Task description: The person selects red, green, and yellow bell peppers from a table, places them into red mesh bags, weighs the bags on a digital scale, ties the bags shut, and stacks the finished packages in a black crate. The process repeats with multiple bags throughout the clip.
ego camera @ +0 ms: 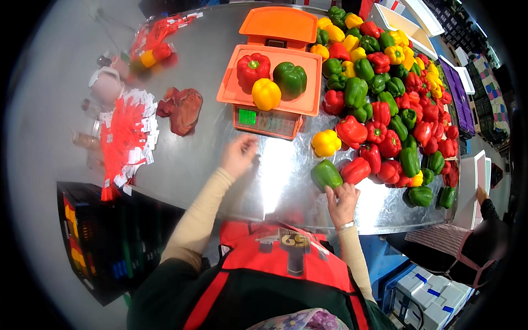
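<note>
My left hand (238, 157) is over the steel table just in front of an orange digital scale (268, 119), its fingers loosely curled and blurred. I see nothing between them. On the scale's orange tray (231, 88) rest a red bell pepper (252, 68), a green bell pepper (290, 80) and a yellow bell pepper (266, 95). At the near edge of the pepper pile my right hand (343, 204) has its fingertips at a green pepper (326, 174) and a red pepper (355, 170), not closed around either. A yellow pepper (326, 143) lies just beyond.
Many mixed peppers (387, 103) cover the table's right side. Another orange scale (278, 24) stands behind. At left lie red net bags with white tags (123, 140) and a reddish-brown cloth (181, 110). Dark crates (111, 231) stand below left. A person (466, 243) works at right by white boxes (474, 185).
</note>
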Available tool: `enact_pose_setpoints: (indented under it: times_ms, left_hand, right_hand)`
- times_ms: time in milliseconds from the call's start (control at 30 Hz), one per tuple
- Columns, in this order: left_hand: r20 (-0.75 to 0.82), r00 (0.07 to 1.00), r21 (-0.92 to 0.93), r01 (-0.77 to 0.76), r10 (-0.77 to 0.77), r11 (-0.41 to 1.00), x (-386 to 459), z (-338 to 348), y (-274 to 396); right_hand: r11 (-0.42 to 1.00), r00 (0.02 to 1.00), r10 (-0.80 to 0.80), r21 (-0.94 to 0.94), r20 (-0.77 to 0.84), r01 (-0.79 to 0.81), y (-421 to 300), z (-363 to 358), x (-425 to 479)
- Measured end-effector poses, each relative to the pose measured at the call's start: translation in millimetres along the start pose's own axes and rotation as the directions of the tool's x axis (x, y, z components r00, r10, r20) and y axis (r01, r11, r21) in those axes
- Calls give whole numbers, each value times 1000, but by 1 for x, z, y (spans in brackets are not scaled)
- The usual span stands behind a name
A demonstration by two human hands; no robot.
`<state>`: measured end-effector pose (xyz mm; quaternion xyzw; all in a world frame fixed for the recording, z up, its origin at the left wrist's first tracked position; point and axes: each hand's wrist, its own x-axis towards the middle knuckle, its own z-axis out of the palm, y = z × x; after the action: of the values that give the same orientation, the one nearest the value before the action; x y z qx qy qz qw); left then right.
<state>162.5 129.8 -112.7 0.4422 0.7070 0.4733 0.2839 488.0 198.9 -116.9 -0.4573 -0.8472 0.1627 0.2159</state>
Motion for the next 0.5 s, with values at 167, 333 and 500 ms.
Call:
enact_pose_setpoints:
  times_ms: [167, 333, 500]
  left_hand:
    - [-300, 954, 30, 13, -4, 999, 59, -57, 19]
    - [-381, 925, 123, 67, -16, 990, 57, -85, 1]
    - [-341, 938, 397, 202, -61, 895, 20, -108, -57]
  right_hand:
    - [994, 995, 99, 56, -7, -99, 13, 9, -29]
    - [957, 983, 158, 231, 95, -176, 7, 21, -45]
    - [941, 985, 73, 317, 155, -120, -8, 32, -33]
